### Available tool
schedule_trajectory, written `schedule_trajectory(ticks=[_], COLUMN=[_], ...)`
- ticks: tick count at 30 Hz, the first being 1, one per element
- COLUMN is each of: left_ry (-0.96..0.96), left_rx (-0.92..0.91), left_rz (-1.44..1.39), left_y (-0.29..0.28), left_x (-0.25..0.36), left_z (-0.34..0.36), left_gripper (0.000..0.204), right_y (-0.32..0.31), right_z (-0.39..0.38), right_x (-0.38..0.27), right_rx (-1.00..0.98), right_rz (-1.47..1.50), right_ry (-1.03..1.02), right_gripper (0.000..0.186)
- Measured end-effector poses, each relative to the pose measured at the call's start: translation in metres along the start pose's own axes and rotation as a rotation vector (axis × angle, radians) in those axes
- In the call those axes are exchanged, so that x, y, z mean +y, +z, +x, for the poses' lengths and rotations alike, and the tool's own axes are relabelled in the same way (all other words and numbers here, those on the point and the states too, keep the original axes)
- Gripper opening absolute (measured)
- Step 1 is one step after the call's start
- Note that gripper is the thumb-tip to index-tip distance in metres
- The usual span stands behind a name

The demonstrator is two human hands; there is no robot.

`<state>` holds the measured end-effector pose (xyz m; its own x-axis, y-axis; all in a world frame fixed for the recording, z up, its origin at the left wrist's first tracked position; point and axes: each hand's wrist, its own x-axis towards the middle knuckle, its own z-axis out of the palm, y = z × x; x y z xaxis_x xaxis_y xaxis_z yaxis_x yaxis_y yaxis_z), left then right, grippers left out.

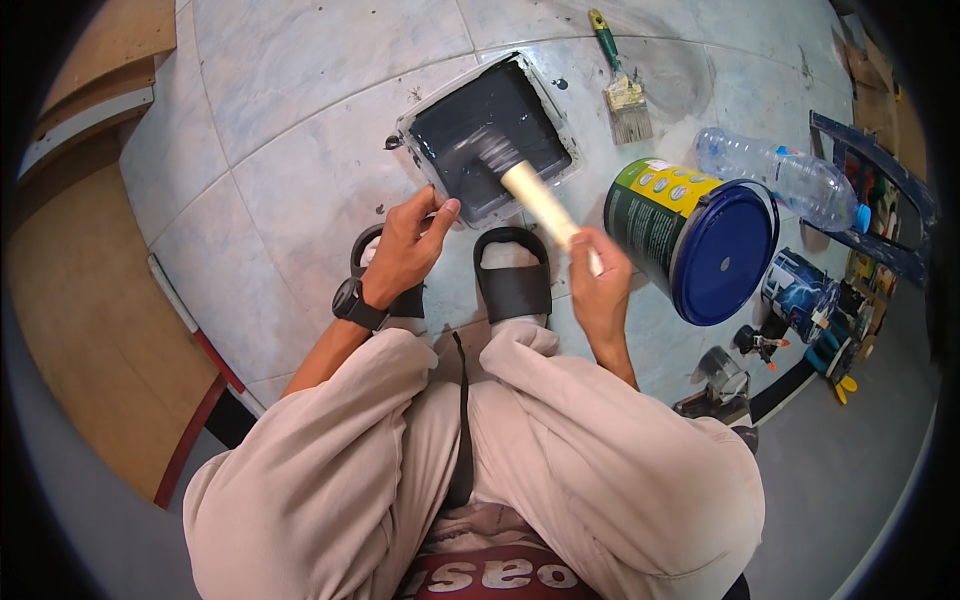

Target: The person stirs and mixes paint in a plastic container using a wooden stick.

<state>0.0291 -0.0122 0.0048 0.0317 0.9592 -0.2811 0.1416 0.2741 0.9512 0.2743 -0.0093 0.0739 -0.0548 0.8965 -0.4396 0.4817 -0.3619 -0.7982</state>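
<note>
A square translucent plastic tray (562, 125) of dark, nearly black paint (470, 105) lies on the tiled floor in front of my feet. My left hand (408, 240), with a black watch at its wrist, is closed on the tray's near left rim, thumb on top. In my right hand (600, 285) is a paintbrush (540, 205), gripped near the end of its pale handle. Its head, smeared by motion, is over or in the paint; I cannot tell how deep the bristles sit.
Beyond the tray lies a used green-handled paintbrush (622, 90). To the right are a paint bucket (725, 255) with a blue lid, a clear plastic bottle (790, 175) and a blue can (800, 285). A wooden panel (110, 330) stands at the left. My sandalled feet flank the tray's near corner.
</note>
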Motion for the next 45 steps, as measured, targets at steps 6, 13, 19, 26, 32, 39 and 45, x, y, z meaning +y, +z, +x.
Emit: schedule_trajectory(ticks=[6,13,19,26,32,39,45], left_ry=[0.062,0.493,0.306,0.424,0.185,-0.075,-0.164], left_rx=[0.243,0.017,-0.319,-0.229,-0.117,0.017,0.103], left_rz=[0.221,0.561,0.639,0.667,0.466,0.088,-0.134], left_y=[-0.029,-0.053,-0.052,-0.052,-0.047,-0.028,-0.007], left_x=[0.01,0.058,0.054,0.039,0.035,0.02,0.009], left_z=[0.008,0.137,0.175,0.159,0.124,0.082,0.057], left_gripper=[0.032,0.018,0.015,0.011,0.014,0.015,0.013], right_y=[0.005,0.005,0.009,0.021,0.021,0.024,0.023], right_z=[0.005,0.014,0.027,0.035,0.037,0.033,0.037], right_x=[0.002,0.004,0.015,0.013,0.011,0.017,0.021], right_rx=[0.186,0.078,0.159,0.064,0.138,0.156,0.081], right_rz=[-0.026,0.001,0.036,0.026,-0.01,0.055,0.016], right_ry=[-0.069,0.02,-0.056,-0.038,-0.034,-0.049,-0.096], right_gripper=[0.02,0.021,0.025,0.023,0.021,0.021,0.022])
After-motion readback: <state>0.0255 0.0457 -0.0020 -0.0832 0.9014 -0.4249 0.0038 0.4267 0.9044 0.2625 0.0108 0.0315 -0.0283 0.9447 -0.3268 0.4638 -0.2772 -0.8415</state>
